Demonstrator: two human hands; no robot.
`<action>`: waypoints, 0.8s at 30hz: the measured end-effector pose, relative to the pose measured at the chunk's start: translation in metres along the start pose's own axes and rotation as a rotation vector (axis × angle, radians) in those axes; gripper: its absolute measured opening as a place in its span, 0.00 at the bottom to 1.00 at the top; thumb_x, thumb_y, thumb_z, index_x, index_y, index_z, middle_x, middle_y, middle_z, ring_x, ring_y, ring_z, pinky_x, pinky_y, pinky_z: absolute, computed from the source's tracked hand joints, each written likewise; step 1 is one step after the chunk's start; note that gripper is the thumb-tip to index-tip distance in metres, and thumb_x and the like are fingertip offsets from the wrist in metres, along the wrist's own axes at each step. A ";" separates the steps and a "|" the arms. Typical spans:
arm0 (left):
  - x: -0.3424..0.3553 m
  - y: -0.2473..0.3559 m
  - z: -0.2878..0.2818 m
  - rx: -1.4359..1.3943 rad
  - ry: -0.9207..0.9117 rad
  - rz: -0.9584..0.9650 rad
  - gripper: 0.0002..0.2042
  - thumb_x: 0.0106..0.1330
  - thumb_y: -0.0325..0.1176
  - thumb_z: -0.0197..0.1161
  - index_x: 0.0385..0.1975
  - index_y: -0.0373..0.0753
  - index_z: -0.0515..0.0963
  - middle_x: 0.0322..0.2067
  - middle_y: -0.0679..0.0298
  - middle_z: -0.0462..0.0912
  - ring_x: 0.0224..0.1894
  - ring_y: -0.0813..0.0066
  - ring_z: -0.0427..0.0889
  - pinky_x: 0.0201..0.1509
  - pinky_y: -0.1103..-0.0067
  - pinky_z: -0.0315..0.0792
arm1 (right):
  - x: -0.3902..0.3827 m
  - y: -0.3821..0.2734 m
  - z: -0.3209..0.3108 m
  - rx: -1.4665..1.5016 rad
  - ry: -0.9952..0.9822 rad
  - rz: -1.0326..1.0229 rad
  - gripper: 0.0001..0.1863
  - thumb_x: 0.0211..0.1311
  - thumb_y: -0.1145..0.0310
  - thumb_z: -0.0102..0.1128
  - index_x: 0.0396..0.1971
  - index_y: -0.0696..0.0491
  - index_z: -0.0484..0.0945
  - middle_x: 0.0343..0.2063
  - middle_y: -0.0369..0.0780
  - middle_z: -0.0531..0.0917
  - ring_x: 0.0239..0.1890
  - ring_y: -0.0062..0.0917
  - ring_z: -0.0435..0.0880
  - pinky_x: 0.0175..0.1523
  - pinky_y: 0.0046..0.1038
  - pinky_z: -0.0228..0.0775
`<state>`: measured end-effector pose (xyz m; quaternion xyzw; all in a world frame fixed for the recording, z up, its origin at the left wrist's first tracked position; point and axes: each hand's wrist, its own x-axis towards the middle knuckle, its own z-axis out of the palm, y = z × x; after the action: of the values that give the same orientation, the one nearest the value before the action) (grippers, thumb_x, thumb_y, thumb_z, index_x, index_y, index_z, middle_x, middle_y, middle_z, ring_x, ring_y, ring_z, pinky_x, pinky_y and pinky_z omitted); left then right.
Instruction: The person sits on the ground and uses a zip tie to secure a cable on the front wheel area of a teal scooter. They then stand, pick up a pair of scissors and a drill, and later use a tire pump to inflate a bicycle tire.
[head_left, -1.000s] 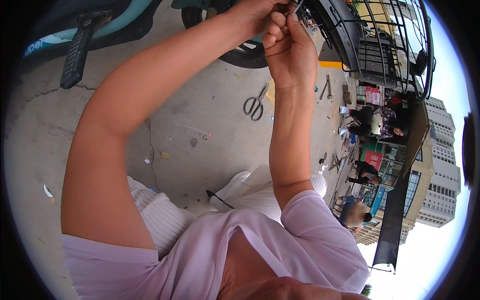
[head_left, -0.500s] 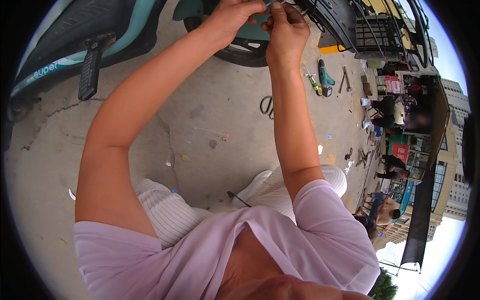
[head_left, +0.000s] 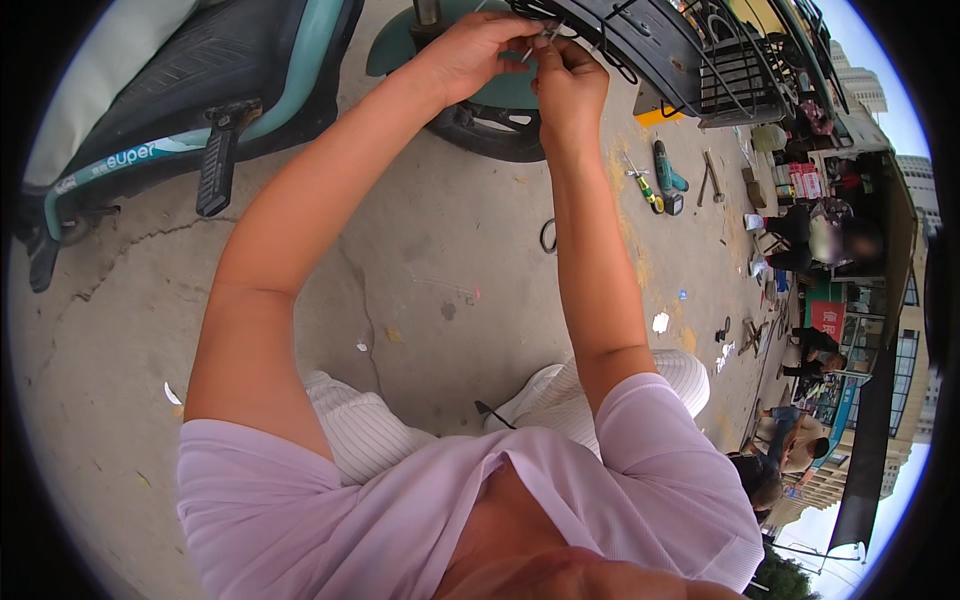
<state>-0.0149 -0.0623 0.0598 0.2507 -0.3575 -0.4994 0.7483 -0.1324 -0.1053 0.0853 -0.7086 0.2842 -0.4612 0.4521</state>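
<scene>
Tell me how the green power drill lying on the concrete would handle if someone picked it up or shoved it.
The green power drill looks rigid and probably heavy for its size. Lying on its side on rough concrete, it would likely scrape rather than roll. Its handle shape suggests an easy grip, though detail is small.

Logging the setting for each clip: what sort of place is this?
Probably an outdoor roadside repair spot: bare concrete pavement, a parked scooter, hand tools lying on the ground, buildings behind.

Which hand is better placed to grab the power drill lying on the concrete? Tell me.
Probably the right hand. The power drill lies on the concrete to the person's right, nearer that hand. The left hand would have to cross over. Both pinch a small thin part.
</scene>
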 end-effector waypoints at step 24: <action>0.037 0.019 -0.032 -0.023 -0.040 -0.458 0.02 0.61 0.25 0.62 0.30 0.34 0.78 0.24 0.65 0.78 0.23 0.79 0.76 0.23 0.87 0.70 | -0.014 -0.020 -0.016 0.465 -0.063 0.241 0.05 0.58 0.74 0.62 0.33 0.59 0.79 0.26 0.36 0.80 0.26 0.17 0.78 0.31 0.18 0.72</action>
<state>0.0302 -0.0892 0.0649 0.3068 -0.3006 -0.6652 0.6108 -0.1527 -0.0912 0.1001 -0.5607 0.2384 -0.4348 0.6632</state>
